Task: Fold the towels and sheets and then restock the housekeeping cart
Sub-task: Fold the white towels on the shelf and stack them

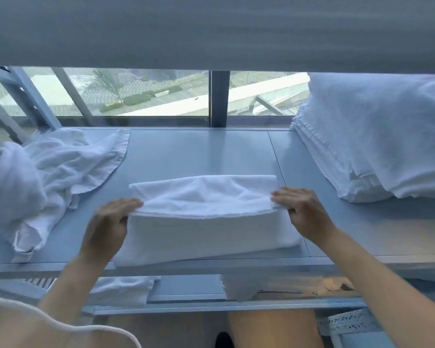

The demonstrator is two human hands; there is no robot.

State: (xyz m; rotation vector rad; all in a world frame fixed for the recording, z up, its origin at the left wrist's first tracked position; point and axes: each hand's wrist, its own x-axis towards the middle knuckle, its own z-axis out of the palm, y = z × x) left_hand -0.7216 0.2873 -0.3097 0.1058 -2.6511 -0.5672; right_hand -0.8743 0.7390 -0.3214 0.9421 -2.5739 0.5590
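Both hands pinch the towel (206,222): left hand (108,222), right hand (304,212) at its ends; long axis left-right, fold goes away from them.

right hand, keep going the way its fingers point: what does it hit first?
The right hand points left and slightly away, pinching the towel edge. Straight on, it would likely meet that towel's raised, bunched top fold first; beyond that, probably the left hand. Depth is unclear.
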